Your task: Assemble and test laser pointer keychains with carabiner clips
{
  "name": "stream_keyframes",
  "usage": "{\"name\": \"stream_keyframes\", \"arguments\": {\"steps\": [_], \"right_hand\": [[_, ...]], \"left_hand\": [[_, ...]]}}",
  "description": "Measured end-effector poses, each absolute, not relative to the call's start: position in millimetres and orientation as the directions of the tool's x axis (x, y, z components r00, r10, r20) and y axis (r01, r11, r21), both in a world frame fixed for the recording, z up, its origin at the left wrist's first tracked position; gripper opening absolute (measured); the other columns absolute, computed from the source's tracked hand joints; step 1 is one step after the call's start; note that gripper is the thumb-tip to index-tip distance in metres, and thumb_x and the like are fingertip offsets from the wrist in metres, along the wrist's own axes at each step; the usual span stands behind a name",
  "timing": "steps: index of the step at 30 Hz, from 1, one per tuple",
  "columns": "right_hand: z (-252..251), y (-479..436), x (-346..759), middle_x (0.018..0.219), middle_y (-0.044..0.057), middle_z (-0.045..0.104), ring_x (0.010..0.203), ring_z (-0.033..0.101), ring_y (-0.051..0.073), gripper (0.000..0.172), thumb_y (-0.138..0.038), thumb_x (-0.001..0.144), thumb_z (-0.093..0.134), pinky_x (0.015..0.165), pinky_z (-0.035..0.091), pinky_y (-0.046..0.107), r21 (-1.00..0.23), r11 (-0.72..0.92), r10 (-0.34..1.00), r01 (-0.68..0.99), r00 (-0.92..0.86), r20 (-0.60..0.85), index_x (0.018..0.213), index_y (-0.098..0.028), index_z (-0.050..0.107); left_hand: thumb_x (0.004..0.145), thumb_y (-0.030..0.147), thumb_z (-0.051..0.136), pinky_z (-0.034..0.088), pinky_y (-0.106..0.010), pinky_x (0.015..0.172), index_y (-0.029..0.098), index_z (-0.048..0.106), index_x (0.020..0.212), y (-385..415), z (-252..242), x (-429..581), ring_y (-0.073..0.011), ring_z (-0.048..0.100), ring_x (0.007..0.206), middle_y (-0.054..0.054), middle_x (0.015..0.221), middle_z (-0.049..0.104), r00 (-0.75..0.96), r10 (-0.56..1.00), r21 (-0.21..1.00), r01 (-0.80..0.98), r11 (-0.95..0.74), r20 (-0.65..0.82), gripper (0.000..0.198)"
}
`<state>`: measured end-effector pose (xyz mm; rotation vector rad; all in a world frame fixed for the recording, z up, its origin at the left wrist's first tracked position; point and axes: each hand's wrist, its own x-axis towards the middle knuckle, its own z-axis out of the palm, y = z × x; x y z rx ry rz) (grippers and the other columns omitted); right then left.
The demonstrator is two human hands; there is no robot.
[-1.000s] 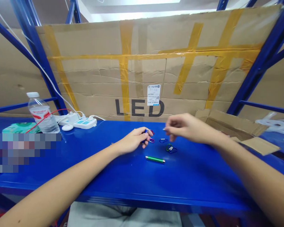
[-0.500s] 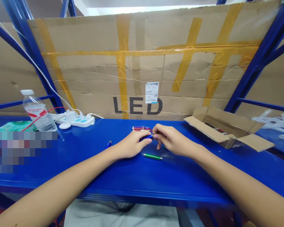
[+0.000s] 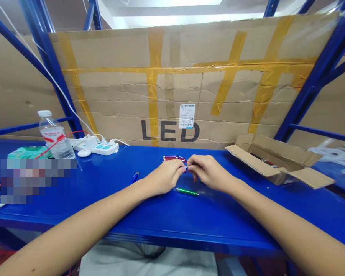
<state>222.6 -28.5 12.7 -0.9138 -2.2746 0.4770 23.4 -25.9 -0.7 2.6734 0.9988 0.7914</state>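
My left hand is closed around a blue pen-shaped metal tube; only its small shiny end shows past the fingertips. At that end the thumb and fingers of my right hand are pinched together, and what they grip is too small to make out. Just in front of the hands lies a green metal tube with silvery ends. Several red and purple tubes lie together behind my left hand. A blue piece rests left of it, partly hidden by my forearm.
On the blue table, an opened cardboard box stands at right. At left are a water bottle, a green packet, a white power strip and red cables. A large cardboard sheet closes off the back.
My left fingers have closed further over the blue tube, covering most of it. The right hand stays pinched at its end. The whole view has shifted slightly.
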Motion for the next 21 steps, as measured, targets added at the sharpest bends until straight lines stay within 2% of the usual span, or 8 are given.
{"name": "stream_keyframes", "arguments": {"steps": [5, 10, 13, 16, 18, 21], "right_hand": [[9.0, -25.2, 215.5, 0.064, -0.002, 0.060, 0.045, 0.059, 0.011, 0.009, -0.023, 0.086, 0.052, 0.046, 0.049, 0.024, -0.842, 0.410, 0.855, 0.351, -0.470, 0.220, 0.079, -0.019, 0.049], [9.8, -24.5, 212.4, 0.060, -0.003, 0.060, 0.042, 0.056, 0.011, 0.013, -0.026, 0.082, 0.059, 0.042, 0.052, 0.026, -0.929, 0.280, 0.875, 0.243, -0.463, 0.143, 0.078, -0.019, 0.049], [10.2, -24.8, 213.1, 0.061, -0.003, 0.059, 0.042, 0.056, 0.011, 0.011, -0.024, 0.084, 0.056, 0.042, 0.052, 0.026, -0.922, 0.285, 0.875, 0.261, -0.463, 0.140, 0.078, -0.019, 0.048], [11.3, -25.9, 215.1, 0.062, -0.003, 0.059, 0.045, 0.057, 0.011, 0.008, -0.021, 0.086, 0.050, 0.045, 0.050, 0.025, -0.878, 0.362, 0.862, 0.314, -0.471, 0.187, 0.079, -0.019, 0.047], [12.6, -26.8, 217.2, 0.062, -0.003, 0.058, 0.048, 0.058, 0.011, 0.007, -0.019, 0.088, 0.049, 0.049, 0.048, 0.025, -0.794, 0.481, 0.831, 0.372, -0.483, 0.276, 0.080, -0.019, 0.047], [14.6, -27.4, 221.2, 0.064, -0.002, 0.060, 0.055, 0.058, 0.012, 0.008, -0.017, 0.089, 0.048, 0.055, 0.045, 0.024, -0.600, 0.661, 0.740, 0.450, -0.524, 0.422, 0.082, -0.020, 0.051]], "left_hand": [[0.096, 0.023, 0.038, 0.044, -0.035, 0.078, 0.017, 0.055, 0.093, -24.8, -5.0, 21.9, -0.0239, 0.060, 0.087, -0.011, 0.095, 0.064, 0.625, 0.612, 0.205, 0.599, -0.774, 0.484, 0.019], [0.096, 0.022, 0.037, 0.045, -0.035, 0.076, 0.017, 0.056, 0.094, -24.7, -5.6, 21.3, -0.0234, 0.060, 0.084, -0.011, 0.092, 0.063, 0.642, 0.578, 0.096, 0.623, -0.776, 0.504, 0.020], [0.096, 0.022, 0.037, 0.045, -0.034, 0.076, 0.016, 0.057, 0.094, -23.8, -5.9, 21.1, -0.0233, 0.060, 0.083, -0.011, 0.092, 0.063, 0.647, 0.569, 0.093, 0.616, -0.783, 0.507, 0.021], [0.096, 0.023, 0.039, 0.045, -0.034, 0.077, 0.016, 0.057, 0.094, -23.5, -4.4, 20.8, -0.0227, 0.060, 0.084, -0.010, 0.094, 0.063, 0.637, 0.564, 0.147, 0.586, -0.797, 0.526, 0.019], [0.096, 0.023, 0.042, 0.045, -0.033, 0.079, 0.017, 0.057, 0.095, -24.1, -1.9, 20.8, -0.0215, 0.060, 0.086, -0.008, 0.096, 0.065, 0.615, 0.577, 0.229, 0.552, -0.802, 0.537, 0.016], [0.096, 0.022, 0.044, 0.045, -0.030, 0.079, 0.019, 0.057, 0.099, -25.9, 2.6, 21.5, -0.0188, 0.061, 0.088, -0.004, 0.096, 0.067, 0.604, 0.606, 0.380, 0.472, -0.796, 0.518, 0.014]]}}
